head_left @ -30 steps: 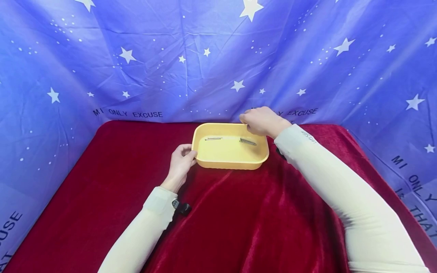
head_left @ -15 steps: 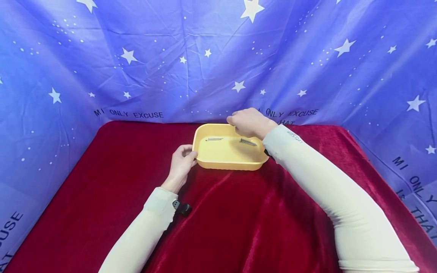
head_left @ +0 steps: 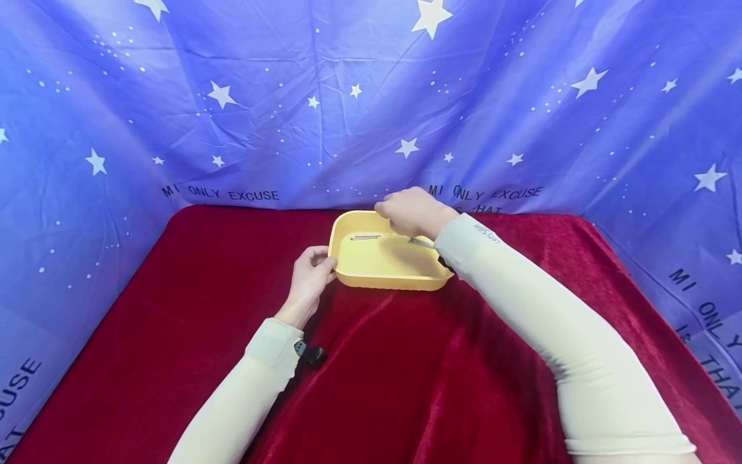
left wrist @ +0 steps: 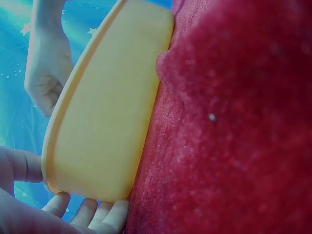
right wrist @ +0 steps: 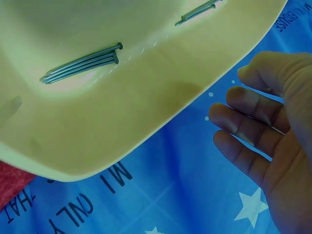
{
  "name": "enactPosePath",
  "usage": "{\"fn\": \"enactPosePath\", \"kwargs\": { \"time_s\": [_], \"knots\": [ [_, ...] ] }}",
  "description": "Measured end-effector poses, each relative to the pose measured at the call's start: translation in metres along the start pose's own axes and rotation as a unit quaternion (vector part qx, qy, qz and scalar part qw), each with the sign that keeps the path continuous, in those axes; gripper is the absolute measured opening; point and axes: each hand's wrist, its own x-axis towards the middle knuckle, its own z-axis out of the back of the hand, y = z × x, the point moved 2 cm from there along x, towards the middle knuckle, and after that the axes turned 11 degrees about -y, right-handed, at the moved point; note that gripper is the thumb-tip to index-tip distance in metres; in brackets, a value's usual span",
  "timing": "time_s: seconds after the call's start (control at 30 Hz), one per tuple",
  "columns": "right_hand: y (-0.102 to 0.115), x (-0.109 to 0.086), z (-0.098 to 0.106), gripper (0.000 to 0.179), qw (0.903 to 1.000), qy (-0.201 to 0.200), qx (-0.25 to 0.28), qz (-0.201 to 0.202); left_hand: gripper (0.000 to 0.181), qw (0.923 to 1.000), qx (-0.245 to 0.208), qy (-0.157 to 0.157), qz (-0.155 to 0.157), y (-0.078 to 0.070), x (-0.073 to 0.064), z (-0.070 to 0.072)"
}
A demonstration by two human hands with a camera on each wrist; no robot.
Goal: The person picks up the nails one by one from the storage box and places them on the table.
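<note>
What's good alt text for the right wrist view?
Metal nails lie in two groups inside a yellow tray. Beside its rim, the right hand holds nothing, fingers loosely bent, before blue cloth with white stars and black lettering.

One tray (head_left: 382,282), two nail clusters (right wrist: 83,66)

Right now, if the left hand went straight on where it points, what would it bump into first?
The yellow tray: the fingers of the left hand touch its outer wall, so there seems to be no gap to cross.
</note>
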Motion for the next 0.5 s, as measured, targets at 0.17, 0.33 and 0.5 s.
{"fn": "enactPosePath", "kwargs": {
  "time_s": [0.17,0.33,0.5],
  "knots": [
    [0.003,0.005,-0.005,0.018,1.0000,0.001,0.001,0.005,0.034,1.0000,-0.003,0.000,0.000,0.000,0.000,0.000],
    [0.006,0.011,-0.010,0.023,0.9998,0.019,-0.001,0.003,0.035,1.0000,-0.004,0.003,0.001,0.001,0.001,0.000],
    [0.009,0.015,-0.013,0.025,0.9997,0.023,-0.002,0.005,0.036,1.0000,-0.005,0.001,0.000,0.001,0.001,0.000]
  ]
}}
